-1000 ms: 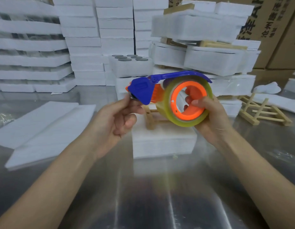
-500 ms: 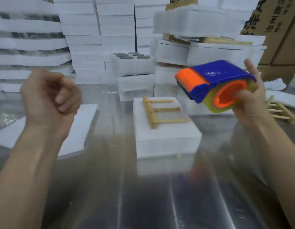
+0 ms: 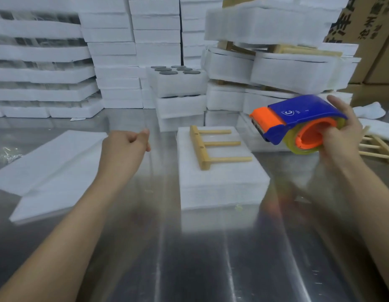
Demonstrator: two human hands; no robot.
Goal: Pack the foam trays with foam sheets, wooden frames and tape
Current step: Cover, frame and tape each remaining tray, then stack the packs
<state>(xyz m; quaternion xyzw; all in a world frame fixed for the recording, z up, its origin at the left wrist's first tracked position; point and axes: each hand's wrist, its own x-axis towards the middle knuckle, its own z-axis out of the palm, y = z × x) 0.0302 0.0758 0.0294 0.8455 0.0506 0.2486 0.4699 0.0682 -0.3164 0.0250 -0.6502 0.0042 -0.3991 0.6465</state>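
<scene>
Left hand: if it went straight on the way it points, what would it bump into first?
Likely the short stack of white foam trays topped with dark round lids. The curled left hand aims forward and rightward, over the shiny metal table. Depth is unclear, so that is a guess.

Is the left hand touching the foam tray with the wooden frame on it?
Apart. The head view shows bare metal table between the left hand and the foam tray, whose left edge is in full view.
</scene>
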